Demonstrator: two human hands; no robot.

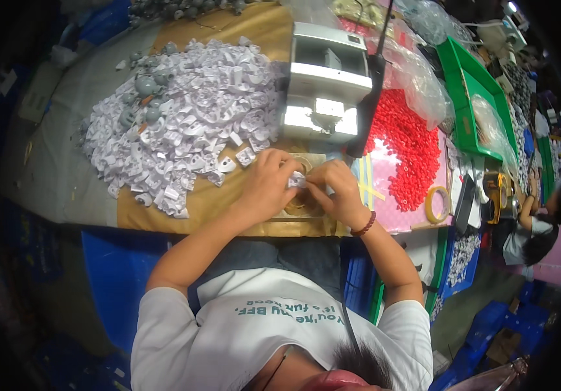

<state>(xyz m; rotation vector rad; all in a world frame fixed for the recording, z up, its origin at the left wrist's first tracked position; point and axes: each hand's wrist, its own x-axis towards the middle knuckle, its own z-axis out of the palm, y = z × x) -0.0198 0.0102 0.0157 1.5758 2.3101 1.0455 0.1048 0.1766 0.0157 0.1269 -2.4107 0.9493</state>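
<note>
Worktop (pixel 163 215), covered in brown sheeting, spans the centre of the frame. Upper left of centre: large heap of small white parts (pixel 189 117), with several grey rounded pieces (pixel 145 85) at its left edge. Top centre: white machine (pixel 326 81), a black cable (pixel 373 85) hanging in front of it. Right of centre: spread of red pieces (pixel 407 146) on a pink sheet. Further right: roll of yellow tape (pixel 436 204). Upper right: green tray (pixel 472 98) with clear plastic bags (pixel 417 75) beside it. Lower left: blue crate (pixel 121 274).
</note>
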